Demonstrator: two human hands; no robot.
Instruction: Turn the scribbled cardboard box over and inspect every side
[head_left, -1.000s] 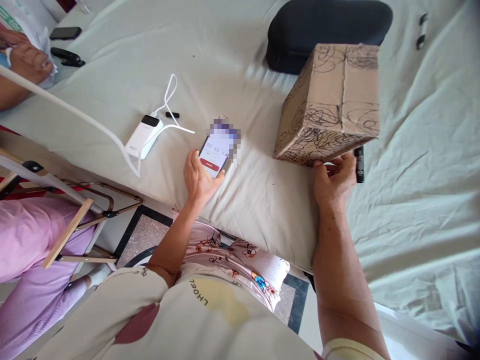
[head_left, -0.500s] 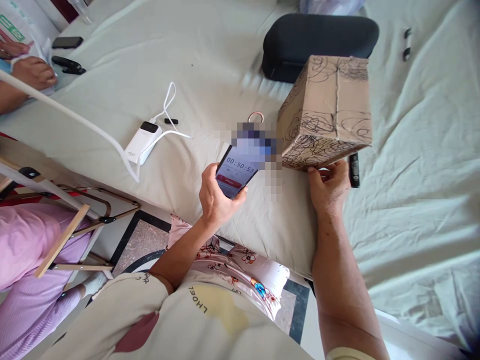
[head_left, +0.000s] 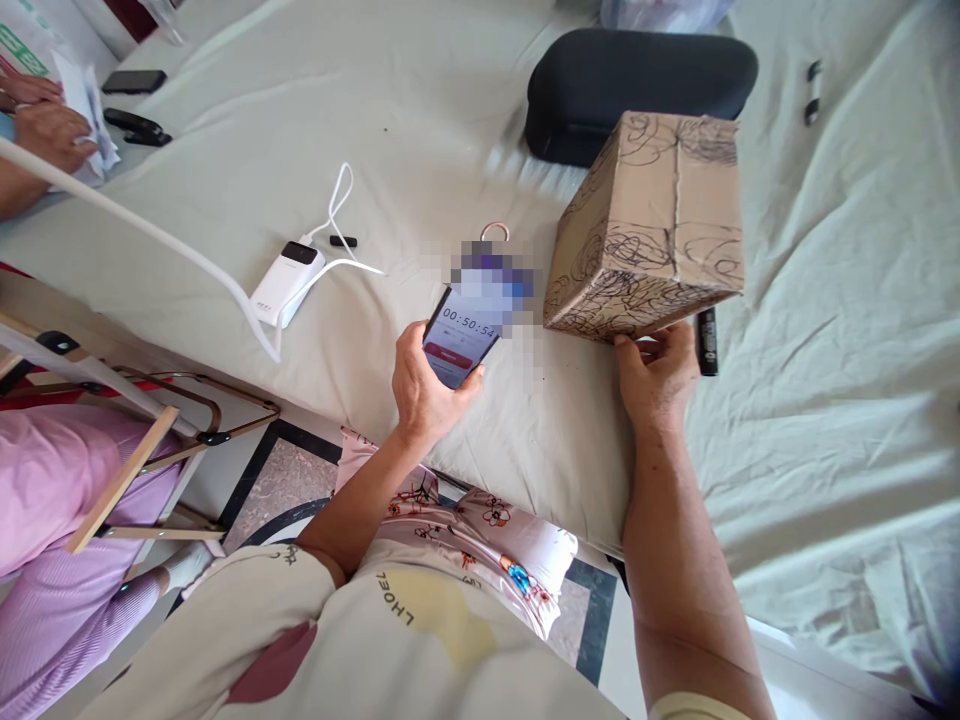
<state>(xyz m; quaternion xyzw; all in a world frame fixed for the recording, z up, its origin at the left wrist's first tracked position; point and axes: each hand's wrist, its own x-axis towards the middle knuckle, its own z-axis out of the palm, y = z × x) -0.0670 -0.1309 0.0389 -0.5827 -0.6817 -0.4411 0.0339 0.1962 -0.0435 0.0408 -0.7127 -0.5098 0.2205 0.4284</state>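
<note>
My left hand (head_left: 427,395) is wrapped round a smartphone (head_left: 461,345) held above the cloth, its screen showing a running time of 00:50:54. The phone's upper part is blurred out, and a ring (head_left: 495,232) shows just beyond it. At the lower edge of a cardboard box (head_left: 675,210) scribbled with black loops, my right hand (head_left: 658,370) is closed, thumb against the edge and fingertips partly hidden. A black marker (head_left: 706,342) lies beside that hand, partly behind the box.
Behind the box is a black case (head_left: 637,90). A white power bank (head_left: 289,283) with a cable lies to the left, near a small black item (head_left: 343,241). A pen (head_left: 813,92) lies far right. Another person's hands (head_left: 52,130) hold papers by a stapler (head_left: 136,127).
My left hand has shifted the phone slightly left, and its time advanced by one second. The box's lower left corner has moved slightly left. The other person's hands moved left, exposing more paper.
</note>
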